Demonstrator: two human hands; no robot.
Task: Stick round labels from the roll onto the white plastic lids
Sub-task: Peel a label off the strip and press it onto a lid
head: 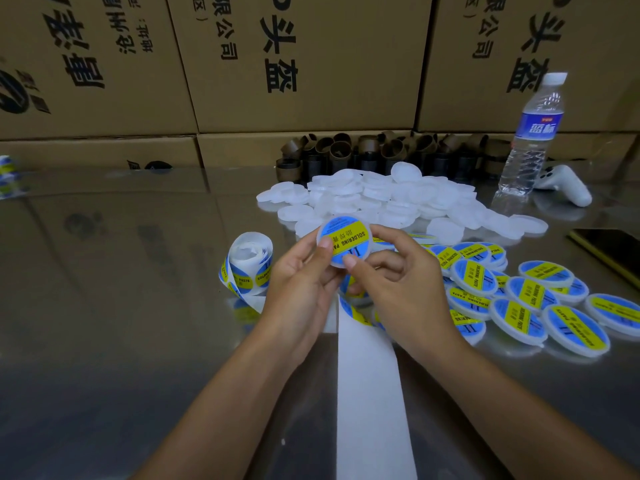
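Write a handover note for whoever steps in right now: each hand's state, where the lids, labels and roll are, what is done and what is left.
Left hand: grips the held lid, thumb on its label.
Right hand: pinches the same lid from the other side, thumb at its near edge.
Label roll: lies left of the hands; its backing strip runs toward the person.
Done: labelled lids lie heaped on the right; the held lid already bears a label.
Left: the pile of plain lids behind the hands.
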